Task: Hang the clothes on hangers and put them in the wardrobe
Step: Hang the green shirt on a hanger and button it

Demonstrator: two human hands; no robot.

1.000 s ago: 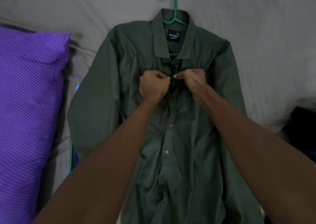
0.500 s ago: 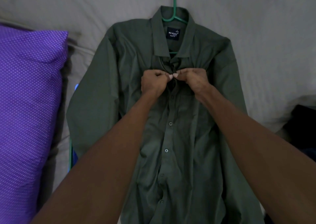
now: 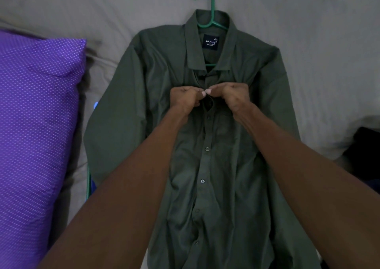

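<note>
Your left hand (image 3: 185,98) and right hand (image 3: 232,96) pinch the shirt (image 3: 216,166) placket, buttoning; hanger (image 3: 207,7) already inside (wardrobe unseen, step left).

Two bare forearms are seen entering from the lower edge of the view, each ending in a hand. No sleeve, watch, bracelet or ring is seen on either. The left hand (image 3: 185,99) and the right hand (image 3: 232,96) are ungloved. Pale, short-trimmed nails are seen on the thumbs. Tendons are faintly marked along the right wrist.
</note>
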